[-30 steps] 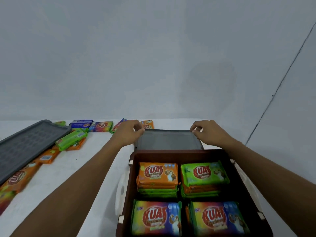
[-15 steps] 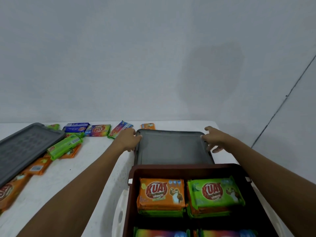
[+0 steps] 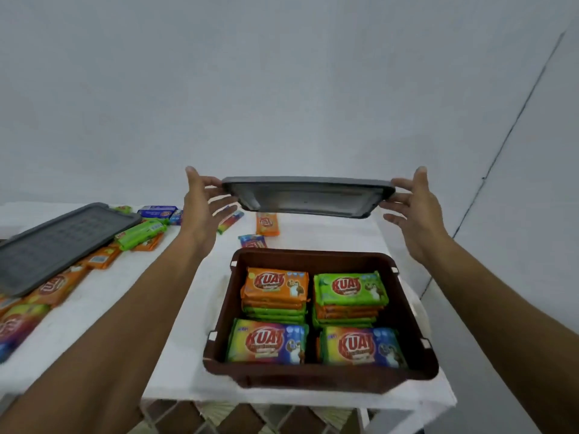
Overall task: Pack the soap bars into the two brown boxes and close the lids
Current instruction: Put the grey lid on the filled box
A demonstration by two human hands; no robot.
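Observation:
A brown box (image 3: pixel 313 375) stands open on the white table (image 3: pixel 131 308), near its front right corner. Inside are stacks of soap bars: orange (image 3: pixel 275 285) and green (image 3: pixel 349 288) on top at the back, two rainbow ones (image 3: pixel 266 341) in front. A grey lid (image 3: pixel 308 197) hangs in the air behind and above the box, roughly level. My left hand (image 3: pixel 200 208) pinches its left end, thumb on top. My right hand (image 3: pixel 416 208) holds its right end the same way.
A second grey lid (image 3: pixel 59 242) lies on loose soap bars at the table's left. More bars are scattered behind: green (image 3: pixel 141 233), blue (image 3: pixel 156 211), orange (image 3: pixel 267 223). The table's front edge runs just below the box; a grey wall stands behind.
The grey lid lay flat on the table behind the box with both hands at its ends. Both hands have now lifted it clear of the table.

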